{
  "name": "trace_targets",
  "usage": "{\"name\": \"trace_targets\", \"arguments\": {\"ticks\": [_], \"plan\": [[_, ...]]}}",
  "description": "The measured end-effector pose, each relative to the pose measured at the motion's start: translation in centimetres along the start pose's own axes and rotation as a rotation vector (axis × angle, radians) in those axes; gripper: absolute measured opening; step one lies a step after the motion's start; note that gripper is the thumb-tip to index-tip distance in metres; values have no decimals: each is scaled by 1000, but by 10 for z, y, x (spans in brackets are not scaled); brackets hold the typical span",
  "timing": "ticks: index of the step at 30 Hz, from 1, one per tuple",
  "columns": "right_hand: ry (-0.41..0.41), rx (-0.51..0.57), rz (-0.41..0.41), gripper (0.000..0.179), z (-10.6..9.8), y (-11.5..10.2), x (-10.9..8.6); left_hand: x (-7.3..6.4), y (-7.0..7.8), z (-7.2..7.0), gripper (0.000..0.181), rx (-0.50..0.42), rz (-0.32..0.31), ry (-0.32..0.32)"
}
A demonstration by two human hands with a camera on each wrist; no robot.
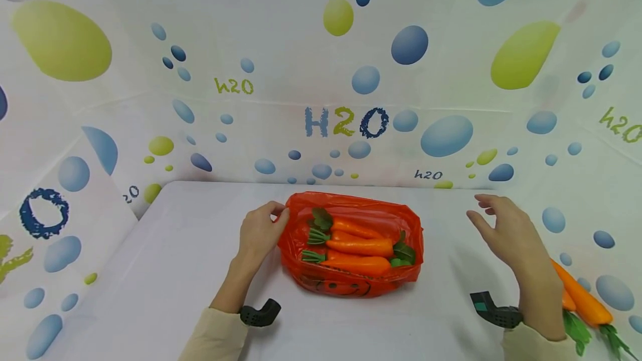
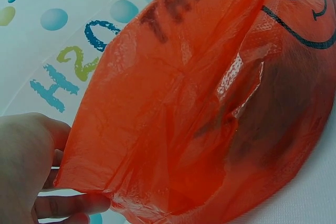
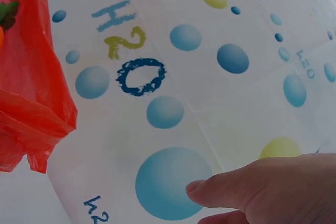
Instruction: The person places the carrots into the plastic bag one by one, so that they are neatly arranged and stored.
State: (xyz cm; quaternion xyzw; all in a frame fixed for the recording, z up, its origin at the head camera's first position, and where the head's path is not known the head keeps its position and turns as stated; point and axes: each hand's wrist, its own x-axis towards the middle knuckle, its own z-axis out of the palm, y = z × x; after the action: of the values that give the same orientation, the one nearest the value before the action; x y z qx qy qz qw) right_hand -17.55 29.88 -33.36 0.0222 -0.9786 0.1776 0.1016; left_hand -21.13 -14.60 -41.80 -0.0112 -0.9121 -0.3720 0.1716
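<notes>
A red plastic bag (image 1: 346, 288) with a printed smiling face sits on the table, its mouth spread wide. Inside lie several orange carrots (image 1: 363, 247) with green tops, all pointing roughly sideways. At the bag's left rim, my left hand (image 1: 259, 230) pinches the plastic between thumb and fingers; the left wrist view shows the fingers (image 2: 73, 204) at the bag's edge. My right hand (image 1: 514, 233) is raised to the right of the bag, apart from it, with thumb and fingers spread and nothing held. In the right wrist view, its thumb (image 3: 220, 188) shows beside the bag's corner.
More orange carrots (image 1: 584, 294) with leafy tops lie at the right, partly hidden behind my right forearm. The white table (image 1: 165, 249) meets a backdrop sheet (image 1: 281, 127) printed with blue and green drops. Each wrist wears a black camera mount (image 1: 261, 313).
</notes>
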Motion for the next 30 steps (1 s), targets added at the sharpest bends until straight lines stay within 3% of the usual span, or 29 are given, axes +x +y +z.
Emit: {"name": "trace_targets", "arguments": {"ticks": [7, 18, 30], "plan": [[27, 0, -7, 54, 0, 5, -1, 0, -1, 1, 27, -2, -3, 0], [22, 12, 29, 59, -7, 30, -2, 1, -2, 1, 27, -2, -17, -6], [-27, -10, 162, 72, -13, 56, -2, 0, -2, 0, 28, -10, -20, -15]]}}
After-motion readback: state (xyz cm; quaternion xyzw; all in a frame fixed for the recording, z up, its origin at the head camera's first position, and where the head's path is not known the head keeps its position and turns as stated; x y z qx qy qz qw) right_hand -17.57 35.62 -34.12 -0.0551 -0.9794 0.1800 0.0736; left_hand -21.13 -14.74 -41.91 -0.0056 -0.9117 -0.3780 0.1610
